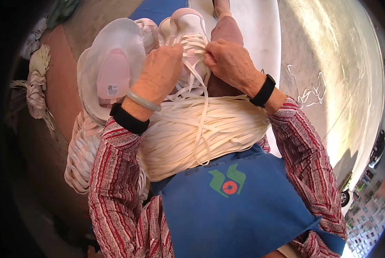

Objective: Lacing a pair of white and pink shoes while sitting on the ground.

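Observation:
A white and pale pink sneaker (187,21) stands toe away at the far middle, with a flat cream shoelace (194,45) crossing its front in rows. My left hand (164,64) is closed at the left edge of the lacing, its fingertips pinching the lace. On the opposite edge my right hand (229,60) also pinches the lace, knuckles up. Loose lace ends hang from the shoe toward me, over a thick bundle of cream laces (239,124) across my lap. What lies between the fingertips is partly hidden.
Left of my left hand is a white oval piece with a pink insole-shaped pad (115,73). Another pink-white shoe (147,31) stands behind it. More lace bundles (82,157) hang at the left. Loose white lace (310,94) lies on the floor at right. A blue apron (239,206) covers my lap.

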Demonstrator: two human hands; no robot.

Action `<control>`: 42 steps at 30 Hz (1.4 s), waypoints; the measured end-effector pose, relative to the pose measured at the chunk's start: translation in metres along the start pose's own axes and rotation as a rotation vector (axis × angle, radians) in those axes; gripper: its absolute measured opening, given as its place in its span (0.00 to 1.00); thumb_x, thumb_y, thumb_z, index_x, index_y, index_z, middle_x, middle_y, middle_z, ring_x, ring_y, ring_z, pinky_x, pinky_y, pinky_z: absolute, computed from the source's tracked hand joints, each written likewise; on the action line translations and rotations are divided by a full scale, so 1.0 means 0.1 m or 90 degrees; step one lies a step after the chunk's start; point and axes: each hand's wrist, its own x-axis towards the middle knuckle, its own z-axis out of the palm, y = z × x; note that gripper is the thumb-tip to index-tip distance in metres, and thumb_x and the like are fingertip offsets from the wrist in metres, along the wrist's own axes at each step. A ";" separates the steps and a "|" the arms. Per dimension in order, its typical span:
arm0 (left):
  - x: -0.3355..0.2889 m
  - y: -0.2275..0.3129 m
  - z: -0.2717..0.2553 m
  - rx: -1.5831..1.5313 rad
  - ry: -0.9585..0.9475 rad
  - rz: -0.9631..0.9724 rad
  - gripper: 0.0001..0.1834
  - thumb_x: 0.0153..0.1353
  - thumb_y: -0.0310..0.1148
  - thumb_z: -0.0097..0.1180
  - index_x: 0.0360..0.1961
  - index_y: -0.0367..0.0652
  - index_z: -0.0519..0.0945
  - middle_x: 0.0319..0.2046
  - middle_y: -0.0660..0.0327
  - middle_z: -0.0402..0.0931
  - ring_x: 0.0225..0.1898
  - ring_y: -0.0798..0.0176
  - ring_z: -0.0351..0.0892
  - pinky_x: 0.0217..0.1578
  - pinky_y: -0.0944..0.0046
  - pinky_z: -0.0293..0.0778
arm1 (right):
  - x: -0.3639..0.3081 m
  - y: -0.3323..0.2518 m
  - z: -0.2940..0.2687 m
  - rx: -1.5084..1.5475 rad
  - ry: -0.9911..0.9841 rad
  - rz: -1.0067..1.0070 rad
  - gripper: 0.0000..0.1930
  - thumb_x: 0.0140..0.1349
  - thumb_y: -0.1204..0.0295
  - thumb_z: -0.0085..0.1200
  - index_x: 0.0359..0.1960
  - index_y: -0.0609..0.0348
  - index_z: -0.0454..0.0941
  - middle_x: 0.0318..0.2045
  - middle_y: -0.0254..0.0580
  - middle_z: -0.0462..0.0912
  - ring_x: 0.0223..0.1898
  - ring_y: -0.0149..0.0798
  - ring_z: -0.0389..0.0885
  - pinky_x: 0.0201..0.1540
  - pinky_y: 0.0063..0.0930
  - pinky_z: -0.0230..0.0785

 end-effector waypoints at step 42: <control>0.20 -0.06 -0.40 -0.492 -0.171 -0.382 0.07 0.61 0.35 0.50 0.30 0.44 0.73 0.20 0.68 0.70 0.17 0.73 0.68 0.16 0.72 0.65 | 0.09 0.42 -0.14 -0.069 -0.049 0.031 0.07 0.57 0.70 0.52 0.29 0.60 0.78 0.21 0.45 0.80 0.23 0.47 0.79 0.28 0.38 0.71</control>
